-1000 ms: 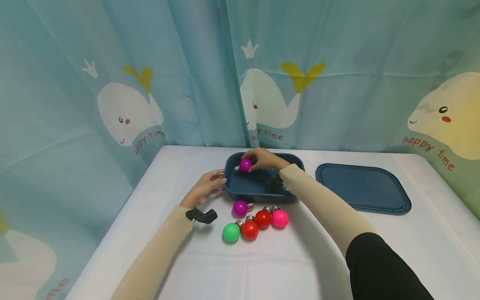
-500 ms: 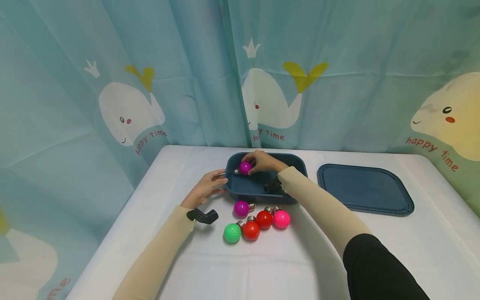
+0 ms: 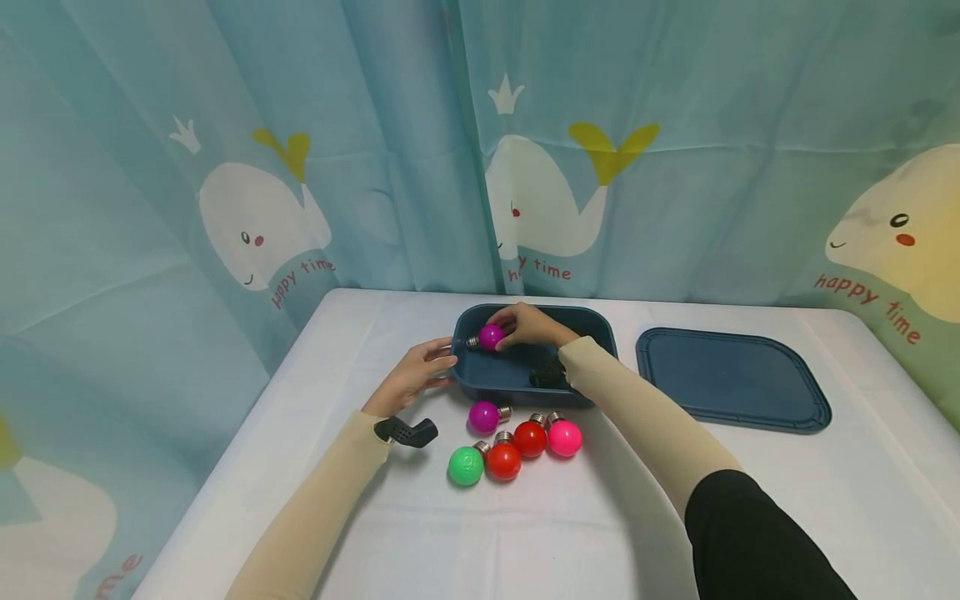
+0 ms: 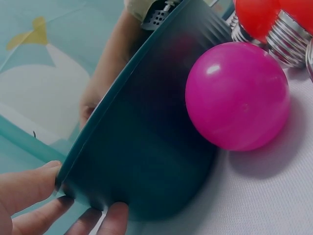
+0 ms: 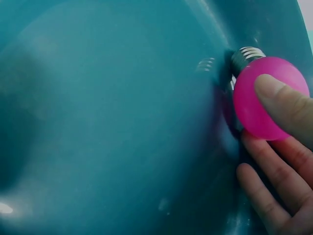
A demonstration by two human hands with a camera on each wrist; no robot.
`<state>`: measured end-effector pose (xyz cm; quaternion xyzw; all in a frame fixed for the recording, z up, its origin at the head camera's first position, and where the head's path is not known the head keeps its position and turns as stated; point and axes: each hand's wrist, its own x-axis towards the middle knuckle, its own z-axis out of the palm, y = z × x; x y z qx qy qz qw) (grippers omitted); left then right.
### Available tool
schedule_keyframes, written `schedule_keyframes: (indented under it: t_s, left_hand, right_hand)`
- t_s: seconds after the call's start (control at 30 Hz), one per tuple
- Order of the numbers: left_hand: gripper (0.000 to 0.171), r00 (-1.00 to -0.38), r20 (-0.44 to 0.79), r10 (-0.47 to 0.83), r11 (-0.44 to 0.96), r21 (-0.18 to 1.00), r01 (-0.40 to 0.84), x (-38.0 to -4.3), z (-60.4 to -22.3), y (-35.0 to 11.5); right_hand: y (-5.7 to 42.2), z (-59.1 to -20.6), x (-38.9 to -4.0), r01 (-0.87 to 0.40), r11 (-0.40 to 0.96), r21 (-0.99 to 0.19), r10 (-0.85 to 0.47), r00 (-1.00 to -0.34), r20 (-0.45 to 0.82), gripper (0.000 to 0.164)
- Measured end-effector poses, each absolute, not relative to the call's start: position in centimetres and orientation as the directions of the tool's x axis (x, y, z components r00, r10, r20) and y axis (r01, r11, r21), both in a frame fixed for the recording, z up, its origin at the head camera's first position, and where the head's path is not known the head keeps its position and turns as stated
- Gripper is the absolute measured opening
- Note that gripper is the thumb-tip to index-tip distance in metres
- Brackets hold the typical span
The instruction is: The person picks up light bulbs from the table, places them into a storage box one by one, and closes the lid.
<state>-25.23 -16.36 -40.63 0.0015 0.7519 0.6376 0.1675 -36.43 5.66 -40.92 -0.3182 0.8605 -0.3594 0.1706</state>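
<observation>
- Head view: right hand point(image 3: 531, 323) pinches a purple bulb point(image 3: 491, 337) inside the blue container point(image 3: 517, 397), near its left end; left hand point(image 3: 411, 377), fingers spread, touches that end from outside.
- Light pinch should do; best eased down gently, metal base point(image 5: 247, 58) not knocking the wall, container steadied.
- Globe glossy, round; base ridged; container smooth, round-cornered.

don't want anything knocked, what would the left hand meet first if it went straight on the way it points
The left hand would first meet the left end of the blue container, which it already seems to touch.
</observation>
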Motion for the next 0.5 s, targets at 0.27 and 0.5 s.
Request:
schedule_keyframes:
  t_s: [0.27,0.5]
  left_hand:
    - [0.053,-0.945,-0.249,0.213,0.191,0.959,-0.210,-25.25,-40.69,-16.36]
    - [0.053,-0.943,-0.269,0.198,0.190,0.954,-0.232,-25.21,-40.54,-16.28]
  right_hand:
    - [5.72,-41.28,-36.55,-0.413,0.547,-0.728,-0.659,-0.749,-0.071,0.046]
    - [6.10,-41.28,-36.59,-0.416,0.545,-0.728,-0.665,-0.743,-0.073,0.047]
